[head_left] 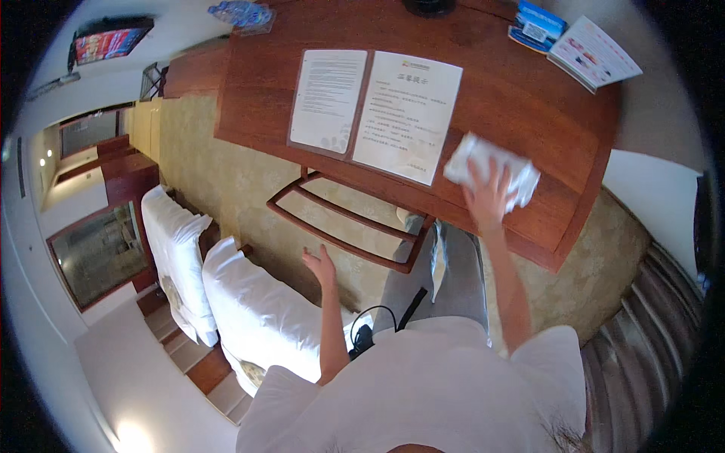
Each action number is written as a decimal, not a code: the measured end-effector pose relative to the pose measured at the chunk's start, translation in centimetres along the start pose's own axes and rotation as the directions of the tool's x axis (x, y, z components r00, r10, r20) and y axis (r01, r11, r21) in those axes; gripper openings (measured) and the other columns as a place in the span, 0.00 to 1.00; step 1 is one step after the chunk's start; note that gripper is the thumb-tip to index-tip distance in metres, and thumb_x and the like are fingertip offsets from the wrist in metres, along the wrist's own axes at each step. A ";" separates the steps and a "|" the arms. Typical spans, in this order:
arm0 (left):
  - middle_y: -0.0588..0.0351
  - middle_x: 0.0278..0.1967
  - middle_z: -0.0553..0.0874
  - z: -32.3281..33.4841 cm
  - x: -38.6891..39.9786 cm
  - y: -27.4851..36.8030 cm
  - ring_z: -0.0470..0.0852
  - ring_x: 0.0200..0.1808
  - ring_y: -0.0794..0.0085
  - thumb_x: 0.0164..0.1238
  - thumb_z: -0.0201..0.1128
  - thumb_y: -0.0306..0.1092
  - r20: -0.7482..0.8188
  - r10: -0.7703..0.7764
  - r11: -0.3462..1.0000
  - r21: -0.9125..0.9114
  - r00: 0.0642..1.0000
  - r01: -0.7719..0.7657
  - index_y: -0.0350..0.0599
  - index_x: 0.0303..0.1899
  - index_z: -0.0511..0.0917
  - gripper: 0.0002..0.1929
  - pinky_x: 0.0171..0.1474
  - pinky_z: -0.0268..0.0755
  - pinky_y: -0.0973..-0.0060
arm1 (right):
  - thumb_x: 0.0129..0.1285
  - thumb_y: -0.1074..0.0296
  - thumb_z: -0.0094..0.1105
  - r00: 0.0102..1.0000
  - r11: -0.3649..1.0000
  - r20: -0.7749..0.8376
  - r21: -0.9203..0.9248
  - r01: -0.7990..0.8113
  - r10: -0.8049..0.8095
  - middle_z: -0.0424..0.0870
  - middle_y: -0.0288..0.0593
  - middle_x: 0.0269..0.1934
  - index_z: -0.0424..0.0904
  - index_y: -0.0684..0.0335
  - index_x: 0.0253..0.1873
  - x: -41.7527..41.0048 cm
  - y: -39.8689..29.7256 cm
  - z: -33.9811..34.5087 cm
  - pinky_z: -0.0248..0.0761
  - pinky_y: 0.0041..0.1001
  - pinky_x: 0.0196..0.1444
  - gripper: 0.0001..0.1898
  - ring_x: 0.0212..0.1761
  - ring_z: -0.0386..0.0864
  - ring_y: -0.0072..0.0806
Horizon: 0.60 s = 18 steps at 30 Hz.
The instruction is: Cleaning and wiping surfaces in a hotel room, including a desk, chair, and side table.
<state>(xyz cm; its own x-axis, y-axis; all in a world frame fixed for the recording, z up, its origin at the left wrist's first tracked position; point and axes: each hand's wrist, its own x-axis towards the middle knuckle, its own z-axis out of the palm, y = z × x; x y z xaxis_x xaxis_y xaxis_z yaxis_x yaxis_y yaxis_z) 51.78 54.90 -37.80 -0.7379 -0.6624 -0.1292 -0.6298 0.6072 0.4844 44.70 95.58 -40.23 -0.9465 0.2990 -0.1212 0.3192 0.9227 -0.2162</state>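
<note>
My right hand [488,192] rests with spread fingers on a folded white cloth [524,176], gripping it against the wooden desk [544,221] near its front edge. Motion blurs the cloth, and my hand covers part of it. To its left lies an opened folder with two printed sheets [405,116]. My left hand [320,266] hangs free above the carpet, its fingers apart and nothing in them. It is closest to the wooden chair back [340,226], which juts out from under the desk's front edge.
Two upright cards [592,54] with printing stand at the desk's back right. Plastic bottles [241,12] are at its far left corner, and a dark object [429,5] sits at the back. White-covered beds [260,294] are on the left. A dark curtain [640,340] hangs at right.
</note>
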 end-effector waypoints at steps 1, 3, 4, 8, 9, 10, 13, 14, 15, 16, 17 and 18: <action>0.44 0.52 0.71 0.9 -0.9 -0.7 0.73 0.49 0.63 0.62 0.55 0.34 0.080 -0.132 0.966 -0.215 0.988 0.146 0.42 0.59 0.56 0.26 0.49 0.66 0.67 | 0.49 0.53 0.62 0.998 0.997 0.007 0.056 0.055 -0.056 0.52 0.36 0.66 0.59 0.26 0.62 -3.8 0.2 0.7 0.48 0.71 0.51 0.33 0.68 0.45 0.50; 0.51 0.41 0.79 1.9 -3.2 -0.8 0.78 0.37 0.74 0.65 0.52 0.31 0.246 -0.108 0.875 -0.436 0.963 0.210 0.41 0.55 0.61 0.19 0.39 0.70 0.77 | 0.49 0.53 0.62 0.987 0.996 0.145 0.061 0.064 -0.072 0.51 0.36 0.66 0.60 0.26 0.61 -9.2 2.1 -0.2 0.47 0.70 0.53 0.33 0.68 0.45 0.50; 0.51 0.41 0.79 2.1 -4.0 -0.2 0.78 0.37 0.74 0.65 0.52 0.31 0.246 -0.118 0.873 -0.436 0.962 0.219 0.41 0.55 0.61 0.19 0.39 0.70 0.77 | 0.48 0.53 0.63 0.991 0.997 0.105 -0.009 0.078 -0.077 0.51 0.36 0.66 0.61 0.26 0.61 -10.9 4.4 -0.3 0.49 0.67 0.55 0.33 0.68 0.46 0.50; 0.56 0.31 0.82 3.0 -4.2 1.1 0.80 0.32 0.76 0.64 0.52 0.31 0.376 -0.077 0.902 -0.367 0.923 0.225 0.39 0.44 0.72 0.10 0.34 0.71 0.81 | 0.49 0.54 0.63 0.997 0.984 -0.027 -0.162 -0.072 0.068 0.52 0.35 0.66 0.61 0.26 0.61 -7.2 9.5 -1.1 0.57 0.62 0.53 0.33 0.66 0.50 0.49; 0.56 0.31 0.82 3.1 -4.3 0.5 0.80 0.33 0.75 0.64 0.53 0.31 0.387 -0.029 0.929 -0.331 0.922 0.168 0.39 0.41 0.74 0.08 0.34 0.71 0.80 | 0.50 0.54 0.62 0.987 0.973 -0.054 -0.171 -0.156 0.149 0.52 0.35 0.66 0.61 0.27 0.61 -4.5 9.6 -1.5 0.59 0.62 0.51 0.32 0.66 0.51 0.50; 0.55 0.29 0.82 3.5 -4.5 -0.3 0.81 0.31 0.73 0.63 0.54 0.31 0.365 0.013 0.891 -0.427 0.931 0.155 0.38 0.39 0.75 0.07 0.34 0.72 0.77 | 0.51 0.54 0.61 0.963 0.957 -0.145 -0.149 -0.247 0.226 0.52 0.36 0.65 0.61 0.27 0.61 -2.0 9.9 -1.8 0.60 0.62 0.50 0.31 0.65 0.52 0.51; 0.53 0.31 0.82 3.4 -4.6 -2.3 0.81 0.33 0.72 0.63 0.52 0.30 0.424 0.113 0.963 -0.268 0.899 0.006 0.37 0.40 0.74 0.08 0.33 0.73 0.78 | 0.52 0.55 0.61 0.890 0.923 -0.304 -0.071 -0.378 0.341 0.54 0.37 0.64 0.62 0.28 0.60 1.6 8.5 -1.1 0.62 0.63 0.47 0.29 0.63 0.54 0.53; 0.51 0.31 0.82 3.5 -4.5 -3.1 0.81 0.32 0.71 0.63 0.53 0.32 0.435 0.088 0.965 -0.262 0.896 0.032 0.34 0.40 0.75 0.10 0.34 0.74 0.75 | 0.53 0.55 0.61 0.841 0.904 -0.370 -0.005 -0.427 0.395 0.55 0.37 0.64 0.62 0.28 0.60 1.5 7.5 -0.9 0.63 0.63 0.46 0.29 0.62 0.55 0.53; 0.51 0.31 0.82 3.6 -4.4 -3.8 0.81 0.32 0.71 0.63 0.53 0.32 0.434 0.081 0.960 -0.275 0.897 0.046 0.34 0.40 0.75 0.10 0.34 0.74 0.75 | 0.53 0.55 0.61 0.845 0.910 -0.379 -0.017 -0.414 0.378 0.55 0.37 0.64 0.62 0.28 0.60 0.3 6.4 0.1 0.63 0.63 0.46 0.29 0.62 0.55 0.53; 0.51 0.29 0.82 3.8 -4.3 -4.3 0.81 0.32 0.70 0.62 0.54 0.32 0.460 0.027 0.964 -0.248 0.888 0.099 0.36 0.39 0.76 0.10 0.35 0.73 0.75 | 0.53 0.57 0.60 0.885 0.938 -0.362 -0.073 -0.339 0.292 0.56 0.38 0.63 0.63 0.28 0.60 -1.5 5.3 1.5 0.63 0.63 0.45 0.28 0.61 0.56 0.53; 0.51 0.28 0.82 3.9 -4.4 -5.0 0.81 0.32 0.70 0.61 0.55 0.33 0.486 -0.030 0.964 -0.217 0.874 0.154 0.38 0.38 0.77 0.09 0.36 0.72 0.75 | 0.53 0.59 0.60 0.920 0.957 -0.336 -0.132 -0.260 0.203 0.57 0.38 0.62 0.63 0.28 0.60 -3.4 4.4 2.2 0.63 0.63 0.44 0.28 0.61 0.56 0.53; 0.51 0.28 0.82 4.0 -4.3 -6.2 0.80 0.30 0.71 0.62 0.53 0.35 0.515 -0.011 0.960 -0.235 0.857 0.153 0.38 0.38 0.76 0.11 0.36 0.72 0.75 | 0.54 0.62 0.60 0.951 0.953 -0.273 -0.218 -0.210 0.147 0.60 0.41 0.60 0.64 0.31 0.60 -5.3 2.6 1.9 0.65 0.56 0.47 0.28 0.58 0.61 0.47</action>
<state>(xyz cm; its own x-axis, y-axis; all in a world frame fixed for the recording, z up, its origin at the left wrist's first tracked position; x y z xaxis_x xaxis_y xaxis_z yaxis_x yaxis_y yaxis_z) 57.90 55.72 -43.68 -0.7506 -0.3485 -0.5613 -0.6606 0.3782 0.6485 50.66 95.93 -41.95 -0.8659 0.4862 0.1179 0.4925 0.8697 0.0311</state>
